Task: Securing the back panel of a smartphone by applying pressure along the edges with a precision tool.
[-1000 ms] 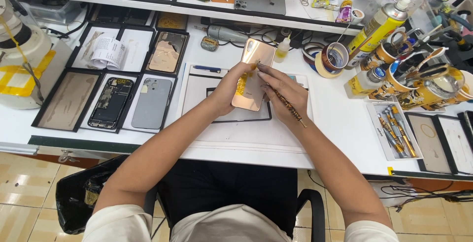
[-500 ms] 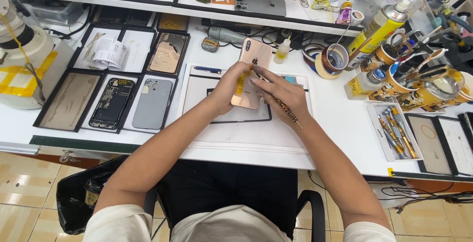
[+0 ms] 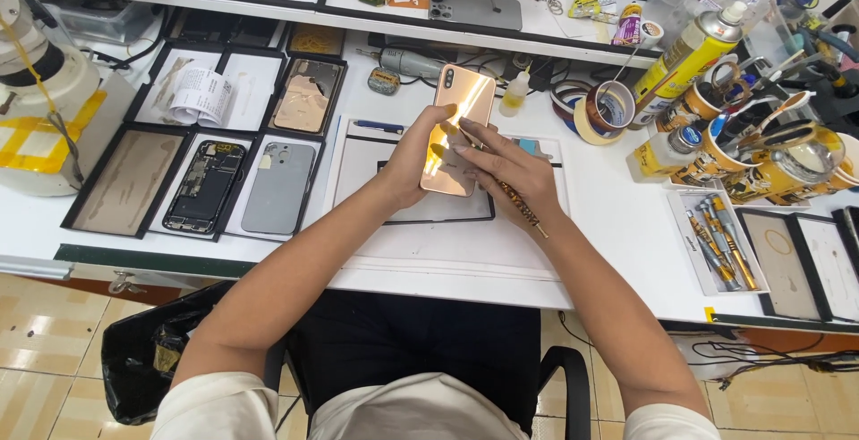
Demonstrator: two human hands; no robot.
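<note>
A person's left hand (image 3: pixel 413 162) wraps its fingers round the left edge of a gold smartphone (image 3: pixel 456 131), gripping it back-side up just above a dark-bordered work mat (image 3: pixel 358 171) at the centre of a white repair bench (image 3: pixel 617 225). The right hand (image 3: pixel 506 167) lies across the phone's lower half, its fingers closed on a slim patterned tool (image 3: pixel 514 203) whose tip appears to meet the handset's right edge, though the contact point is hidden under the fingers. The work in hand looks like the prising stage on the rear shell; the next move would call for a steady left-hand hold and a shallow, careful slide of the tip along the seam.

At nine o'clock from the phone, black trays (image 3: pixel 134 180) hold a stripped phone chassis (image 3: pixel 204 185), a grey back cover (image 3: pixel 279 187) and a folded paper slip (image 3: pixel 201 95). At two o'clock stand tape rolls (image 3: pixel 598 111), a yellow spray can (image 3: pixel 687 55) and cups crowded with tools (image 3: pixel 769 149). At four o'clock a small tray of screwdrivers (image 3: pixel 716 243) sits near the bench edge. A white machine with yellow tape (image 3: pixel 40 109) stands at the far nine o'clock side.
</note>
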